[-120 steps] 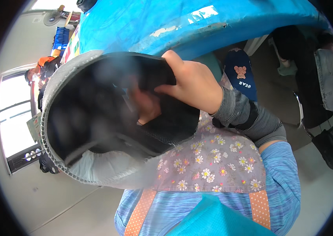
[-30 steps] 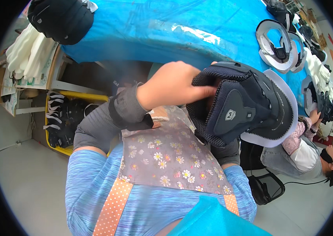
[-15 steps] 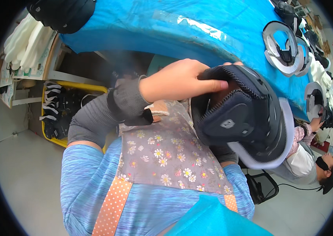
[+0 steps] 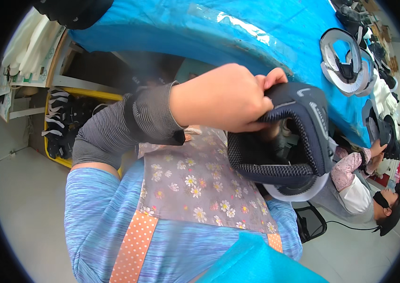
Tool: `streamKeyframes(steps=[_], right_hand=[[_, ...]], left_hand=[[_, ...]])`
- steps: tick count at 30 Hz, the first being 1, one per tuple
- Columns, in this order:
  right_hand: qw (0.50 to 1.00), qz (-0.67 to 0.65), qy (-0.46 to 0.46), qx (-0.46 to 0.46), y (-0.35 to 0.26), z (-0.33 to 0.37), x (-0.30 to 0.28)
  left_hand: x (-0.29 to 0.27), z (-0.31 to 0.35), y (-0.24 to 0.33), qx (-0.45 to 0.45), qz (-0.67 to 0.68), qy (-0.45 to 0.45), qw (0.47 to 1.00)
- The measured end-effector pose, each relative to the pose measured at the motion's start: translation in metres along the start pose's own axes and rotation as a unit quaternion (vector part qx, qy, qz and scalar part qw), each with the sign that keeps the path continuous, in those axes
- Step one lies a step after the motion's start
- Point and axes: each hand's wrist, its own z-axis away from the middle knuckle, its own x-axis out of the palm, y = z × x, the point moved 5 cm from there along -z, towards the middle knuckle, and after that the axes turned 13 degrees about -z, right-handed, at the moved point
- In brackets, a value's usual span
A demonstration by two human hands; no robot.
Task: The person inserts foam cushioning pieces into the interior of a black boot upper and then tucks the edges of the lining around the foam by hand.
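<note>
The black helmet liner [image 4: 287,175] is up in the air b/w the hands, by the right side of the flowery apron [image 4: 209,184] & near the edge of the blue table [image 4: 162,33], w/ its hole in plain view. The left hand [image 4: 221,99] is curled in tight & pinches the top edge of the liner. The right hand [image 4: 275,77] is mostly hid behind it — just a bit of finger seems to peek over the top, so can't tell how it holds, or if it pinches at all.

To do this bit well, I think the left hand should grip right by the stitched edge [image 4: 270,168], b/c a pinch on the soft part prob. just stretches it. Pull a little at a time, & flatten each fold b4 the next pull. The right hand is best flat behind, as a prop — w/o that, the liner prob. flops & twists. Go easy on the white rim [image 4: 299,195] low down, as it may bend. The inside looks dark, so tip the hole up & check all round for lumps. Stay clear of the white and grey ring [image 4: 344,86] on the table, so it doesn't get a knock.
</note>
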Motion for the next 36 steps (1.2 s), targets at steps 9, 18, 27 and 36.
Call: streamKeyframes(steps=[9,18,27,36], right_hand=[[0.976,0.131,-0.028,-0.173,-0.053,0.009,-0.016],[0.877,0.463,0.123,-0.016,-0.049,-0.004,-0.013],[0.99,0.061,0.091,0.086,-0.026,0.004,-0.01],[0.974,0.004,0.144,0.174,-0.002,0.018,-0.005]], left_hand=[[0.021,0.005,-0.021,-0.209,0.151,-0.054,0.965],[0.036,0.003,-0.044,-0.285,0.241,-0.14,0.917],[0.024,0.0,-0.006,-0.11,0.129,-0.076,0.983],[0.03,0.012,0.001,-0.109,0.218,-0.025,0.969]])
